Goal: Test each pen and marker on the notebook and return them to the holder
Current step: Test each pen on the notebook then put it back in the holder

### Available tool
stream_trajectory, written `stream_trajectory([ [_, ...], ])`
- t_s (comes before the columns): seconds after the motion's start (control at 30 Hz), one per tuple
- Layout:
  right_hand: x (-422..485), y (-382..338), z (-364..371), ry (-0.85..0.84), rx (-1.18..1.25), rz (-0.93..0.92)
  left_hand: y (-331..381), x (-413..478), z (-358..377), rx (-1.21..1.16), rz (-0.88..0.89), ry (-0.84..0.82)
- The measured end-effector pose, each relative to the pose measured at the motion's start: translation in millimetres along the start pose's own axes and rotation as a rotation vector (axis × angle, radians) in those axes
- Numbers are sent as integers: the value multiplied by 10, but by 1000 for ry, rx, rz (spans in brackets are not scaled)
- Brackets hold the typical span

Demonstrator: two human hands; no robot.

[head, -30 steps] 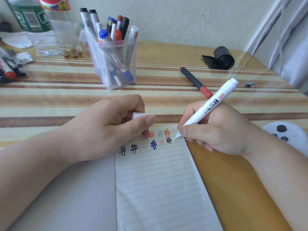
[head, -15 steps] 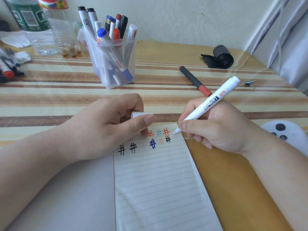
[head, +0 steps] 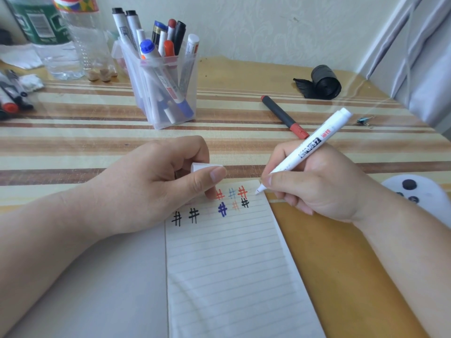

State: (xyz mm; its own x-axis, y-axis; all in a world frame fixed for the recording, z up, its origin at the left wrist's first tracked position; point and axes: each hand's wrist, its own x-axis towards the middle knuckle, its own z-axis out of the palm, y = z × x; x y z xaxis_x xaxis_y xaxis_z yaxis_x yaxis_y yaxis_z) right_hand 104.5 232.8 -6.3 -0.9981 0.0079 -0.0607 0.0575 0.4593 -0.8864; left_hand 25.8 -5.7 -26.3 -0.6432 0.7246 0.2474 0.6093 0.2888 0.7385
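Note:
My right hand (head: 314, 181) grips a white marker (head: 310, 145), its white tip at the top right corner of the lined notebook page (head: 231, 264). Several hash marks in black, blue, red and orange sit along the page's top lines. My left hand (head: 151, 184) rests on the page's top left and pinches the marker's white cap (head: 202, 167) between thumb and fingers. The clear plastic holder (head: 161, 89) stands behind, holding several pens and markers.
A black pen with a red cap (head: 284, 117) lies on the striped table behind my right hand. Loose markers (head: 11, 98) lie at the far left by two plastic bottles (head: 61, 32). A black roll (head: 319, 81), a binder clip (head: 364, 120) and a white controller (head: 415, 193) are on the right.
The marker tip has shifted slightly up and right, from beside the black hash mark to the page's top right corner. My left hand has stayed put with the cap.

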Motion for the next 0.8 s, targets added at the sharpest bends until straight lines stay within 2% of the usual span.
stream_trajectory([
  [0.2, -15, 4, -18, -97, 25, 15, -15, -3, 10, 24, 0, 6],
  [0.47, 8, 32, 28, -50, 509, -114, -15, -28, -14, 130, 205, 131],
  [0.67, -15, 3, 79, -116, 613, -232, 25, -29, -9, 118, 248, 156],
  [0.8, -13, 21, 63, -73, 598, -237, 18, -31, -14, 124, 262, 201],
])
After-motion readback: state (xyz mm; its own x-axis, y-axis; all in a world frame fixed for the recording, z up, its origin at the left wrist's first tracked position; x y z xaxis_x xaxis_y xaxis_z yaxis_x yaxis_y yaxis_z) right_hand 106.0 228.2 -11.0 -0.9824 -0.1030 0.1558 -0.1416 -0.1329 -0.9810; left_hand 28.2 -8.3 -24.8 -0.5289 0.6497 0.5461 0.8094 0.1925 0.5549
